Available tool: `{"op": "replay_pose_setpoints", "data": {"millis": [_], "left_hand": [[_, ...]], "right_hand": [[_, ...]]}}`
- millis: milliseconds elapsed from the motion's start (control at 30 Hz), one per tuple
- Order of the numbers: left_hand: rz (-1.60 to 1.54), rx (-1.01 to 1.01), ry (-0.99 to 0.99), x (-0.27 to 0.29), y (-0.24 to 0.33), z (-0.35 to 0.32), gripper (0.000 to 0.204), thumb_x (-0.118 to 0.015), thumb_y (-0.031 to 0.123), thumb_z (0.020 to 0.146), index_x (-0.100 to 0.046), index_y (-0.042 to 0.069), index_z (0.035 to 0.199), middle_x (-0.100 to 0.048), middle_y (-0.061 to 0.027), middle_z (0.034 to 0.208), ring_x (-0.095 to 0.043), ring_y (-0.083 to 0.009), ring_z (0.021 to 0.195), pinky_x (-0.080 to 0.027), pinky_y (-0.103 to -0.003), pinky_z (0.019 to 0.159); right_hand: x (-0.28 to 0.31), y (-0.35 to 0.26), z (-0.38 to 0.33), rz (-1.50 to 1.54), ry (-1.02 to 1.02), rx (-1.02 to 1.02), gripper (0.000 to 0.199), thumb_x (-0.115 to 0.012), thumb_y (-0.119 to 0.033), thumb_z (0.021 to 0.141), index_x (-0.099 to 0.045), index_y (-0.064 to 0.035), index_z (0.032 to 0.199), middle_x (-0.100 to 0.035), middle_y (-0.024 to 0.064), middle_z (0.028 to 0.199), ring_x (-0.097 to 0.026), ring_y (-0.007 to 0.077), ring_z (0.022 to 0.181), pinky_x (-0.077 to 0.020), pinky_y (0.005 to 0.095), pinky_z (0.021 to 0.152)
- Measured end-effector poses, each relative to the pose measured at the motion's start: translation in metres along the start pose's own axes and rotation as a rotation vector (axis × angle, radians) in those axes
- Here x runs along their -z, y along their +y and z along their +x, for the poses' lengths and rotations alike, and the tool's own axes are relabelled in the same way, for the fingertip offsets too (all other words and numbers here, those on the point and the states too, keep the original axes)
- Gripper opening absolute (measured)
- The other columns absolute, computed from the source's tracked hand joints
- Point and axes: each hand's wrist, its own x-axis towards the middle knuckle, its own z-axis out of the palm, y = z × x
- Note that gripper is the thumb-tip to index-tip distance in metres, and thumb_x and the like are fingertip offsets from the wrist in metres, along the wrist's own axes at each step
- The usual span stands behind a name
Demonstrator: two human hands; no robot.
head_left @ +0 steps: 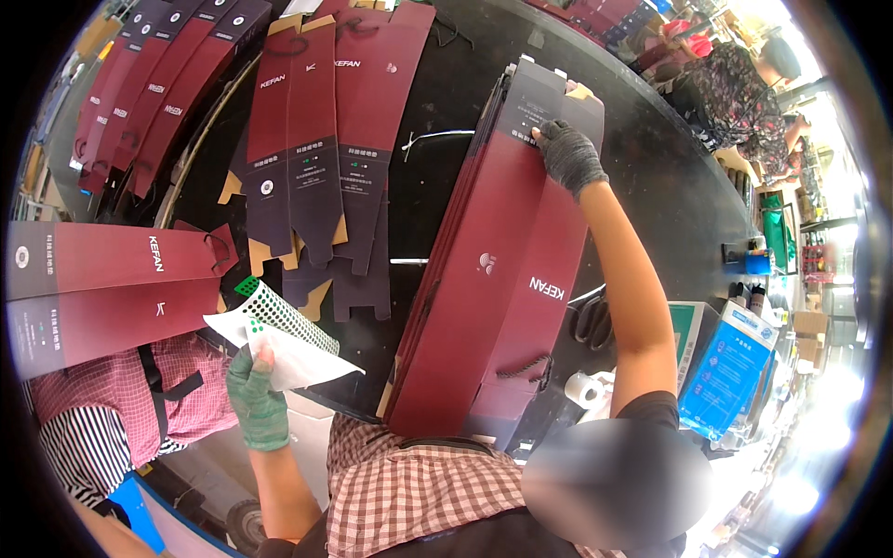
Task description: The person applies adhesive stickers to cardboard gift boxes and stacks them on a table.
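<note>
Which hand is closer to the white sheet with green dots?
Left. The left hand, in a green glove, holds the white sheet with green dots by its lower edge. The right hand, in a grey glove, rests far away on the stack of dark red flat paper bags.

This is looking like a packaging workshop. Flat dark red paper bags (484,279) are lying in stacks on a black worktop (651,167), more flattened bags (316,139) are filling the upper left, and another worker (744,102) is sitting at the upper right.
</note>
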Motion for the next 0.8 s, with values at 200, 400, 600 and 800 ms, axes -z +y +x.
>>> {"op": "replay_pose_setpoints", "data": {"millis": [200,400,600,800], "left_hand": [[-0.06,-0.019,-0.013,0.002,0.006,-0.004,0.03,-0.067,0.013,0.083,-0.064,-0.002,0.109,-0.065,-0.0054,0.1,-0.061,-0.0145,0.091,-0.05,-0.029,0.082],[-0.084,-0.07,-0.096,-0.002,0.012,-0.006,0.028,-0.067,0.013,0.083,-0.065,-0.001,0.108,-0.065,-0.0041,0.1,-0.06,-0.0123,0.088,-0.048,-0.027,0.081],[-0.121,-0.134,-0.168,-0.003,0.025,-0.019,0.027,-0.068,0.014,0.083,-0.066,0.002,0.107,-0.066,-0.0024,0.099,-0.061,-0.012,0.088,-0.048,-0.026,0.081],[-0.163,-0.121,-0.251,0.012,0.024,-0.029,0.023,-0.071,0.01,0.082,-0.069,0.002,0.104,-0.067,-0.0018,0.098,-0.061,-0.0106,0.088,-0.048,-0.026,0.082]], "right_hand": [[0.06,-0.038,-0.032,0.902,-0.125,-0.528,0.019,-0.062,-0.016,0.08,-0.065,-0.0081,0.097,-0.065,0.0078,0.102,-0.063,0.0269,0.092,-0.0523,0.037,0.081],[0.162,-0.213,-0.017,0.302,-0.716,-0.675,0.092,-0.051,-0.07,0.08,-0.03,-0.0069,0.143,-0.039,0.0237,0.138,-0.044,0.0348,0.125,-0.0445,0.0454,0.094],[0.126,-0.259,-0.041,0.309,-0.533,-0.912,0.096,-0.055,-0.056,0.083,-0.012,-0.002,0.149,-0.012,0.0314,0.15,-0.014,0.0477,0.139,-0.0243,0.062,0.106],[0.133,-0.246,-0.075,0.415,-0.447,-0.905,0.084,-0.057,-0.042,0.083,-0.025,0.0123,0.138,-0.028,0.0328,0.141,-0.03,0.0447,0.133,-0.0353,0.0503,0.104]]}}
